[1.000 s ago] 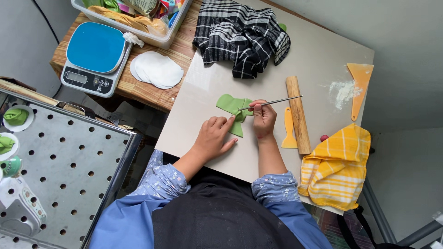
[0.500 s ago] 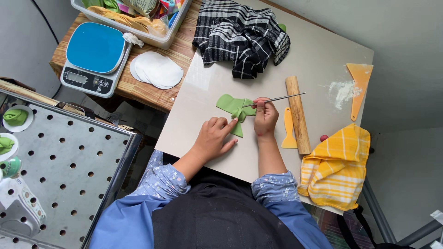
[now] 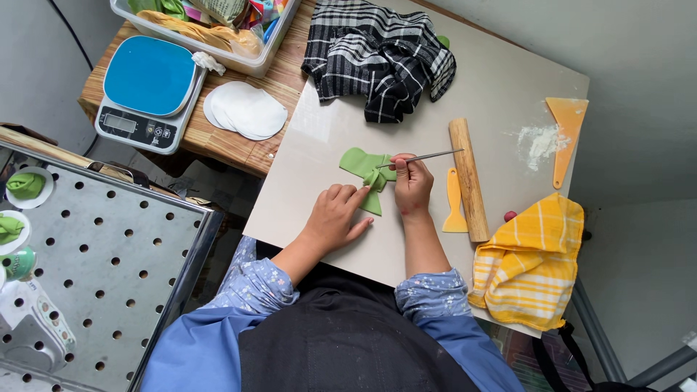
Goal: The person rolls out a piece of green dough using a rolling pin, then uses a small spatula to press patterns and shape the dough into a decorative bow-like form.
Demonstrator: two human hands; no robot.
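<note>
- A green dough bow point(image 3: 369, 171) lay on the pale work board point(image 3: 501, 94), directly ahead of both hands and between them.
- The left hand point(image 3: 335, 216) rested flat and open on the board, fingers spread loosely, its fingertips touching the bow's lower tail; it gripped nothing.
- The right hand point(image 3: 412, 184) was closed in a pinch around a thin metal tool point(image 3: 425, 156), whose tip met the knot of the bow.
- Just right of that hand lay one wooden rolling pin point(image 3: 469, 179), with one small yellow scraper point(image 3: 454, 204) touching its left side.
- One larger orange scraper point(image 3: 566, 132) sat near the board's far right edge beside one small heap of flour point(image 3: 537, 141).
- There were two cloths: a black-and-white checked cloth point(image 3: 377, 54) at the far side and a yellow striped cloth point(image 3: 528, 263) at the near right corner.
- A small red thing point(image 3: 510, 215) lay by the yellow cloth; what it was could not be told.
- One blue-topped kitchen scale point(image 3: 146, 91) and a stack of white round sheets point(image 3: 245, 111) stood on a wooden table point(image 3: 239, 149) to the left, behind them one clear plastic bin point(image 3: 239, 54) of mixed items.
- A perforated metal tray point(image 3: 109, 276) filled the lower left, with two green dough pieces in white cups point(image 3: 27, 187) at its edge.
- A grey wall rose beyond the board.
</note>
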